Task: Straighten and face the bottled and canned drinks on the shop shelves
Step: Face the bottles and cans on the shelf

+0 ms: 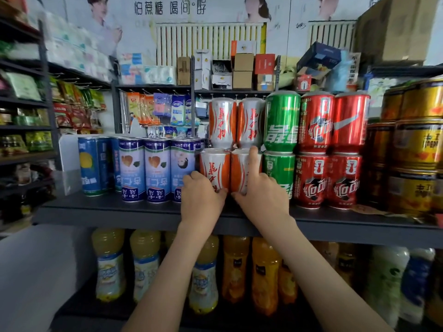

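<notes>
Grey metal shelf (119,212) across the middle, packed with cans two tiers high; juice bottles (203,271) on the level below. Left to right along the board: tall blue cans (155,168), orange-and-white cans (250,122), green cans (281,121), red cans (316,123), gold cans (417,144). Orange-and-white block of four: upper pair (221,123) standing on lower left can (212,164) and lower right can (239,168), both near the shelf's front edge. Left hand (201,200) wrapped low round the lower left can, thumb at its base. Right hand (263,197) clasping the lower right can, index finger (253,159) stretched up its face. Probably full, so fairly heavy; stiff-walled, yet smooth and slick. Best held low and turned gently, to avoid toppling the upper pair.
</notes>
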